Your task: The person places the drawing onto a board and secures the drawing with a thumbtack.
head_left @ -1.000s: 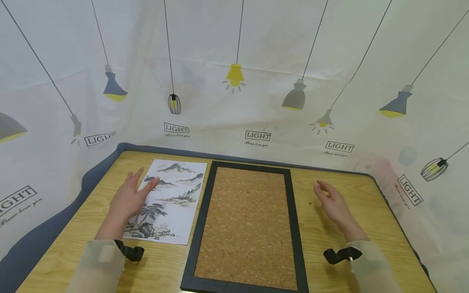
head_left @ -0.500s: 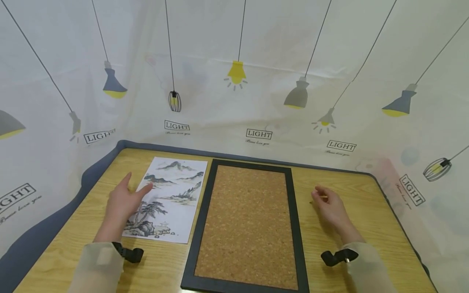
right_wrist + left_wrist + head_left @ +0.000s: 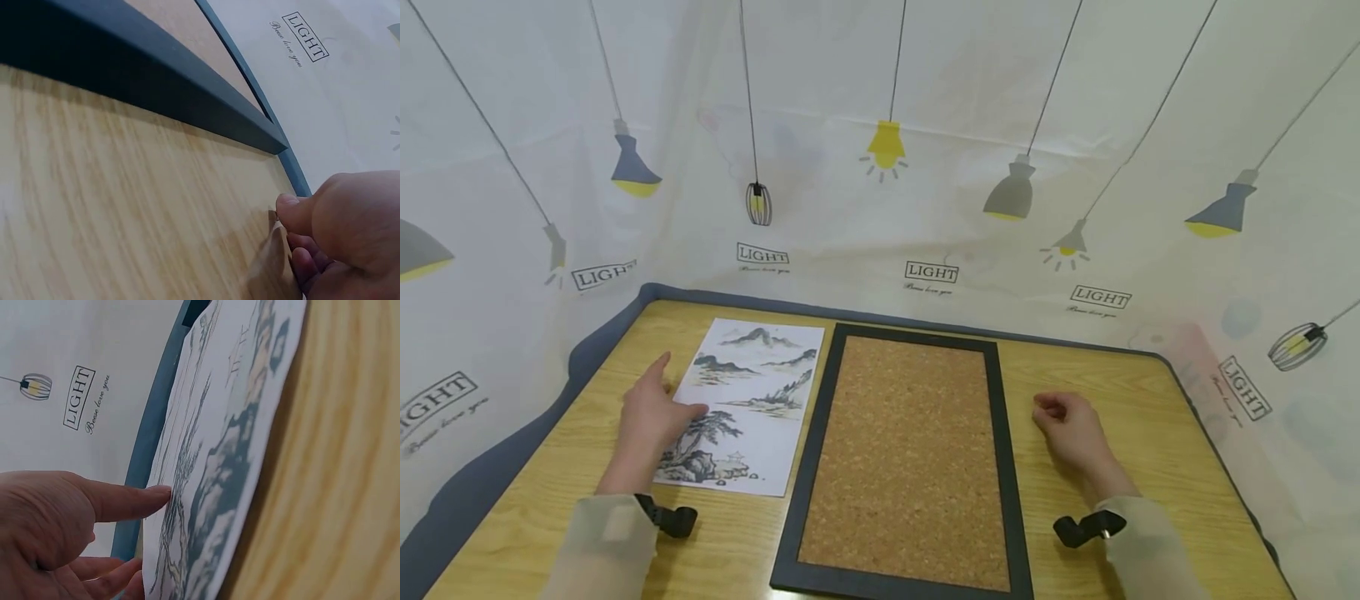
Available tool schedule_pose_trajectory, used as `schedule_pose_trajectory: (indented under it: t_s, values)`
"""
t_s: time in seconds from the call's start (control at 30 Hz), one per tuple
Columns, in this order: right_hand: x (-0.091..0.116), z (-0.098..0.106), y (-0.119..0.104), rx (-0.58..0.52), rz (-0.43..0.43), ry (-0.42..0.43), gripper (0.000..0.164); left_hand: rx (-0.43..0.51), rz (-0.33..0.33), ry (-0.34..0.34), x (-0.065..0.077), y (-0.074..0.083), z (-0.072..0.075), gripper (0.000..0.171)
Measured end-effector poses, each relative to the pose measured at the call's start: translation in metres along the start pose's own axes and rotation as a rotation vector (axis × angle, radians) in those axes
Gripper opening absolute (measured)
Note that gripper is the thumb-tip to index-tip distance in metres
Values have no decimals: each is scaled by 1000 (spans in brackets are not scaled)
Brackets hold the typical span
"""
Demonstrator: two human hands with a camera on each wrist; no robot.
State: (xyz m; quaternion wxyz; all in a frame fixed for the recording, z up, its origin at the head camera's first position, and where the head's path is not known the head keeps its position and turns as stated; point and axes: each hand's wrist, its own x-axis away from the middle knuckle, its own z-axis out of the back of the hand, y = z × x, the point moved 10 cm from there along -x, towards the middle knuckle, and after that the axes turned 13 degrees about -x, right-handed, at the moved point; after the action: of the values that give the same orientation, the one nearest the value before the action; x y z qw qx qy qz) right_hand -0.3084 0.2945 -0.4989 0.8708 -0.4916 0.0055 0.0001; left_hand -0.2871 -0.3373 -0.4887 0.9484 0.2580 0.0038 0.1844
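A sheet of paper with an ink landscape lies on the left part of the wooden table. My left hand is at its left edge, thumb spread over the print and the other fingers outside the edge. In the left wrist view the thumb overlaps the paper's surface. To the right of the black-framed cork board, my right hand is low at the tabletop with curled fingers. Its thumb and forefinger pinch a small dark object, mostly hidden at the fingertips; its kind cannot be made out.
The black frame rises as a ledge above the wooden tabletop. A pale curtain printed with lamps closes in the table at the back and sides.
My right hand has lowered and curled its fingers at the small dark spot on the table, which no longer shows in the head view. My left hand has drawn back toward me along the paper.
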Motion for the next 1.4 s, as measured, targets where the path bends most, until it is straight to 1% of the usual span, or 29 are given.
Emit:
schedule_pose_trajectory:
  t_s: [0.13,0.27,0.4,0.53,0.63,0.7,0.8,0.87,1.1,1.23,1.4]
  values:
    - [-1,0,1,43,18,10,20,31,4,-8,-1,1,-1,113]
    - [-2,0,2,87,34,13,14,35,21,-21,-3,-2,-3,107]
    - [-1,0,1,99,41,10,14,19,31,-39,-3,-4,-5,93]
    - [-1,0,1,98,32,11,14,4,16,-53,-1,-5,-5,75]
    - [0,1,1,89,18,15,14,9,-1,-52,0,-5,-4,67]
    - [1,2,1,80,14,17,14,17,-1,-45,1,-5,-3,64]
    - [1,3,1,74,17,21,14,24,6,-34,2,-4,-1,61]
    - [0,4,1,74,26,26,14,31,7,-39,2,-3,-1,60]
    - [0,8,1,66,17,45,20,72,35,-107,2,-7,-1,63]
    - [-1,9,3,73,16,42,21,75,42,-104,1,-7,2,60]
    - [0,6,1,102,21,16,18,84,36,-103,5,-3,10,59]
